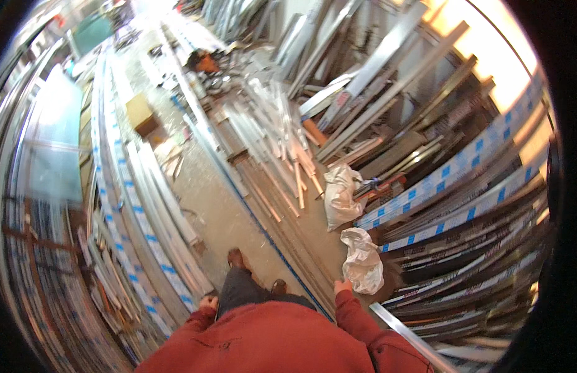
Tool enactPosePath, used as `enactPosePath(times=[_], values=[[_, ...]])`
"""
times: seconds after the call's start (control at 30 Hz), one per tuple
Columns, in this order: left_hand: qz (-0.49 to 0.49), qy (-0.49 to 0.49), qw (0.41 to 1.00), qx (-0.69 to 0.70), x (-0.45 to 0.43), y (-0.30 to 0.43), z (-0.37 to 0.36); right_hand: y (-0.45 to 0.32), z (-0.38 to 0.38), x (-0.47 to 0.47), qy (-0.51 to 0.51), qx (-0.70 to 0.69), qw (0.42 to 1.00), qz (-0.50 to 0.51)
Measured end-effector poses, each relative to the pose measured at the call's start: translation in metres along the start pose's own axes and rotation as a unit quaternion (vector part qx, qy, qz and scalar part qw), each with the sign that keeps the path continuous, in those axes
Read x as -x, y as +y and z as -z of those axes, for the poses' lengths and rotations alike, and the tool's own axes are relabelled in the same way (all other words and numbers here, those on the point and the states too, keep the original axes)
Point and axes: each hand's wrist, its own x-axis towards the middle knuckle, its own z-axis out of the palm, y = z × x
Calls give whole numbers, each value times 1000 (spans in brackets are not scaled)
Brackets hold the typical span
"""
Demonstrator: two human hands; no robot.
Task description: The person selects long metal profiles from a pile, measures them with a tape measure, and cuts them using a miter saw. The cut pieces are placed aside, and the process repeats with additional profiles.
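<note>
My left hand hangs beside my left thigh with its fingers curled, and I see nothing in it. Beyond it lie long metal profiles and profiles wrapped in blue-and-white film. My right hand is low on my right side, close to a crumpled white sack; whether they touch is unclear. Its fingers are blurred. A bare metal bar slants past my right forearm. Between my legs and the right hand runs a long blue-edged profile on the floor.
A second white sack stands farther along. Racked and leaning profiles crowd the right, some jutting out. Loose offcuts cover the floor ahead. A cardboard box and glass-like sheets are on the left. Concrete floor shows before my shoes.
</note>
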Motion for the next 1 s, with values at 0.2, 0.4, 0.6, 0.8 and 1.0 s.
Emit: enactPosePath(times=[0.2,0.4,0.6,0.8,1.0], values=[[62,23,996,67,-45,-21,50,-86,-64,-23,-39,21,996,72],[153,81,978,112,-106,-71,124,-251,-136,6,-75,51,981,171],[159,103,957,218,-151,-72,180,-376,-181,32,-136,111,949,263],[181,78,945,261,-154,-26,184,-431,-212,5,-173,199,936,232],[182,39,958,217,-208,-18,210,-494,-266,-38,-173,214,934,228]])
